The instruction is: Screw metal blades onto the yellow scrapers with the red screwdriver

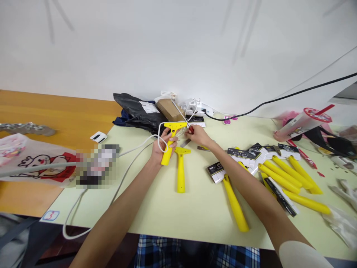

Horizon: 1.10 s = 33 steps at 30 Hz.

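The left hand [166, 146] is wrapping around the grip of a yellow plastic scraper handle [167, 155], holding it upright with the T-shaped head pointing away from the person. The right hand [199, 134] is close by, its fingertips [193, 129] pinching a small red-handled tool [191, 130], probably a screwdriver, at the head of the scraper handle. The 2 hands are nearly meeting but not touching. The left hand is bracing the head steadily, which suits fine work at that spot, and the tool's tip is hidden from view. A white cable [139, 143] is looping across the left wrist and could snag the grip. Just beyond the hands, a small metal blade [185, 143] is lying on the pale green table [195, 219], beside a second yellow handle [181, 173]. Further right, more yellow handles [290, 175] and black-and-white packaging cards [242, 156] are spreading across the table.
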{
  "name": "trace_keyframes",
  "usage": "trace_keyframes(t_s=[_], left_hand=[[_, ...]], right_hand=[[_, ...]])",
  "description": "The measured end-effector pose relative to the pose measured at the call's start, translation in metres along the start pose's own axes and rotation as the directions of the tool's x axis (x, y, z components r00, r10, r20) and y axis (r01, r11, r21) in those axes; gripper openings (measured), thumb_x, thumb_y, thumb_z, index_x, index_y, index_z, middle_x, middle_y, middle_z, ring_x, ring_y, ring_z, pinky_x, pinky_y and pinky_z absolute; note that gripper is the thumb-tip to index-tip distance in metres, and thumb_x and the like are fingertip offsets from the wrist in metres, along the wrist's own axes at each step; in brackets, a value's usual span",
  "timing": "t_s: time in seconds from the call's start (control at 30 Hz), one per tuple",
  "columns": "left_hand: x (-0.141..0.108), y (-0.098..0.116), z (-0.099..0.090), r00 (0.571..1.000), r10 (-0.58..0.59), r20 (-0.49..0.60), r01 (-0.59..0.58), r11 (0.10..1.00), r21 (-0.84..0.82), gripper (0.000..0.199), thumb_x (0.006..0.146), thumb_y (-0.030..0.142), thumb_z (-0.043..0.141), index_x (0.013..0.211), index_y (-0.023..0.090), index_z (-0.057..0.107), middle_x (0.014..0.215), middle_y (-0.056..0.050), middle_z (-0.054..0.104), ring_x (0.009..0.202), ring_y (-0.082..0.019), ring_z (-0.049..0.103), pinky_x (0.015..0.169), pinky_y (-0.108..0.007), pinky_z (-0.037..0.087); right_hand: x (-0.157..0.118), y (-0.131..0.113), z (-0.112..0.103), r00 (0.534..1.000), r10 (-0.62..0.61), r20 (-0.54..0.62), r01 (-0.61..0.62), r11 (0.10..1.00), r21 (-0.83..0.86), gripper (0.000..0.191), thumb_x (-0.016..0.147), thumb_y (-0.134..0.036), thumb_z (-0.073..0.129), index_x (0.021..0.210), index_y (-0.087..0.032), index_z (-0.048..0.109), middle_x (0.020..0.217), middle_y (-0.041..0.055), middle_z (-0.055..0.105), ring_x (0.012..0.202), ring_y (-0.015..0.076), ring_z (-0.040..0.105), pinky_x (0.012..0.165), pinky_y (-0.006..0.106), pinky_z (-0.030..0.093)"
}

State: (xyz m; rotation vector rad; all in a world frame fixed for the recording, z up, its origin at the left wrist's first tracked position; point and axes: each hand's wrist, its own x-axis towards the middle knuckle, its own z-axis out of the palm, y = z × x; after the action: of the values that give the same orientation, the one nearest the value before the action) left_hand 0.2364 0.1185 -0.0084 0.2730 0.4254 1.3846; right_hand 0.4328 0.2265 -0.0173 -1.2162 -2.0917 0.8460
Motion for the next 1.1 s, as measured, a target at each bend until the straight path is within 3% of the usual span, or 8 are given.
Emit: trace_keyframes(t_s=[0.13, 0.27, 0.4, 0.53, 0.73, 0.87, 0.97, 1.1], left_hand=[[-0.001, -0.002, 0.001, 0.999, -0.011, -0.033, 0.012, 0.999, 0.033, 0.042, 0.095, 0.002, 0.064, 0.128, 0.029, 0.072, 0.132, -0.010, 0.069, 0.067, -0.003, 0.055, 0.052, -0.012, 0.039], [-0.002, -0.006, 0.003, 0.999, -0.049, -0.007, 0.049, 0.999, 0.005, 0.034, 0.092, 0.001, 0.066, 0.117, 0.024, 0.070, 0.117, -0.007, 0.070, 0.065, -0.004, 0.055, 0.051, -0.013, 0.038], [-0.004, -0.009, 0.005, 0.996, -0.084, -0.017, 0.085, 0.995, 0.057, 0.037, 0.087, 0.002, 0.072, 0.116, 0.024, 0.067, 0.110, -0.005, 0.069, 0.063, -0.004, 0.054, 0.049, -0.014, 0.037], [-0.006, -0.015, 0.008, 0.994, -0.105, -0.023, 0.107, 0.985, 0.138, 0.046, 0.083, 0.003, 0.078, 0.122, 0.026, 0.066, 0.113, -0.004, 0.070, 0.062, -0.004, 0.054, 0.049, -0.014, 0.037], [-0.008, -0.019, 0.007, 0.994, -0.103, -0.034, 0.107, 0.980, 0.170, 0.051, 0.084, 0.003, 0.078, 0.127, 0.027, 0.064, 0.111, -0.003, 0.070, 0.062, -0.005, 0.057, 0.051, -0.015, 0.042], [-0.008, -0.021, 0.007, 0.996, -0.090, -0.011, 0.091, 0.981, 0.172, 0.059, 0.083, 0.004, 0.079, 0.134, 0.030, 0.062, 0.108, -0.002, 0.069, 0.062, -0.005, 0.058, 0.052, -0.016, 0.044], [-0.008, -0.022, 0.007, 0.996, -0.093, -0.012, 0.093, 0.980, 0.177, 0.060, 0.082, 0.002, 0.078, 0.133, 0.029, 0.063, 0.104, -0.001, 0.068, 0.061, -0.005, 0.058, 0.051, -0.016, 0.044], [-0.008, -0.022, 0.009, 0.993, -0.114, -0.041, 0.120, 0.977, 0.178, 0.056, 0.081, 0.003, 0.079, 0.128, 0.027, 0.062, 0.095, 0.001, 0.065, 0.060, -0.006, 0.060, 0.049, -0.015, 0.043]], right_hand=[[0.000, 0.000, -0.022, 0.998, 0.050, -0.043, -0.045, 0.993, 0.110, 0.034, 0.073, -0.024, 0.073, 0.070, -0.027, 0.039, 0.075, -0.0016, 0.064, 0.072, 0.0175, 0.054, 0.069, 0.033, 0.041], [-0.003, -0.013, -0.046, 0.996, 0.063, -0.070, -0.047, 0.976, 0.214, 0.043, 0.075, -0.031, 0.077, 0.068, -0.026, 0.035, 0.090, 0.0037, 0.076, 0.078, 0.0191, 0.062, 0.076, 0.036, 0.051], [-0.008, -0.031, -0.065, 0.996, 0.007, -0.091, 0.024, 0.943, 0.331, 0.045, 0.076, -0.039, 0.086, 0.067, -0.026, 0.043, 0.093, 0.0054, 0.077, 0.084, 0.0218, 0.066, 0.084, 0.041, 0.057], [-0.014, -0.049, -0.075, 0.995, -0.061, -0.081, 0.086, 0.929, 0.360, 0.053, 0.079, -0.043, 0.088, 0.071, -0.026, 0.039, 0.098, 0.0061, 0.079, 0.087, 0.0218, 0.068, 0.086, 0.040, 0.056], [-0.021, -0.062, -0.068, 0.989, -0.149, 0.021, 0.143, 0.972, 0.186, 0.042, 0.085, -0.031, 0.078, 0.075, -0.026, 0.038, 0.096, 0.0043, 0.081, 0.082, 0.0191, 0.065, 0.079, 0.036, 0.048], [-0.020, -0.058, -0.058, 0.982, -0.179, 0.065, 0.179, 0.984, 0.009, 0.025, 0.087, -0.025, 0.072, 0.075, -0.023, 0.050, 0.085, 0.0012, 0.073, 0.078, 0.0181, 0.062, 0.075, 0.034, 0.042], [-0.019, -0.056, -0.055, 0.977, -0.194, 0.089, 0.204, 0.972, -0.120, 0.014, 0.091, -0.026, 0.068, 0.081, -0.021, 0.060, 0.082, -0.0003, 0.066, 0.074, 0.0175, 0.055, 0.074, 0.034, 0.038], [-0.021, -0.059, -0.055, 0.969, -0.215, 0.125, 0.241, 0.938, -0.251, 0.015, 0.095, -0.024, 0.065, 0.082, -0.021, 0.058, 0.080, 0.0005, 0.062, 0.072, 0.0175, 0.050, 0.071, 0.034, 0.035]])
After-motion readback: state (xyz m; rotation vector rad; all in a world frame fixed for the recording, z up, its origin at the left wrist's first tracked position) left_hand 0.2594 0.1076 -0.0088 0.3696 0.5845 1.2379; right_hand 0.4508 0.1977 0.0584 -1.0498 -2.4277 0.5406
